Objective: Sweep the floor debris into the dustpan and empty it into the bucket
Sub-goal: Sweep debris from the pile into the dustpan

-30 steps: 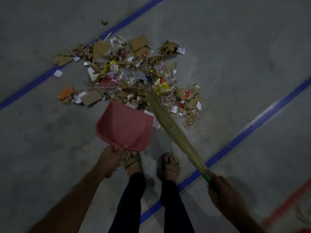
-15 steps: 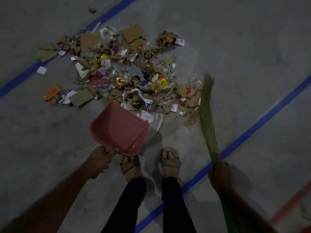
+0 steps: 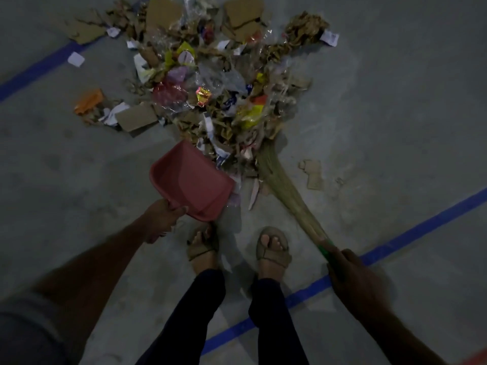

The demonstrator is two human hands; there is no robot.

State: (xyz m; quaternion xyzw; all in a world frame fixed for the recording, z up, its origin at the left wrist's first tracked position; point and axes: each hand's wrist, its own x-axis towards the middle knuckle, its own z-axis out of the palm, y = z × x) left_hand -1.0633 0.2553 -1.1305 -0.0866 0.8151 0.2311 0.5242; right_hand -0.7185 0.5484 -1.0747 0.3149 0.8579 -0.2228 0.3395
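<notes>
Fingers of the left hand [image 3: 160, 219] grip the dustpan [image 3: 192, 180], the right hand [image 3: 353, 280] grips the broom [image 3: 287, 191]; debris [image 3: 218, 83] touches the pan's lip.

The heap of torn cardboard, paper scraps and plastic wrappers [image 3: 210, 83] runs off the frame's top edge. The red plastic dustpan's [image 3: 192, 180] handle is hidden inside the left hand [image 3: 162, 219]. The straw broom's [image 3: 284, 185] bristle tips vanish among the litter.

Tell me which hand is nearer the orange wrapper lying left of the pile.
Left. The left hand grips the dustpan below the orange wrapper; the right hand holds the broom far across.
</notes>
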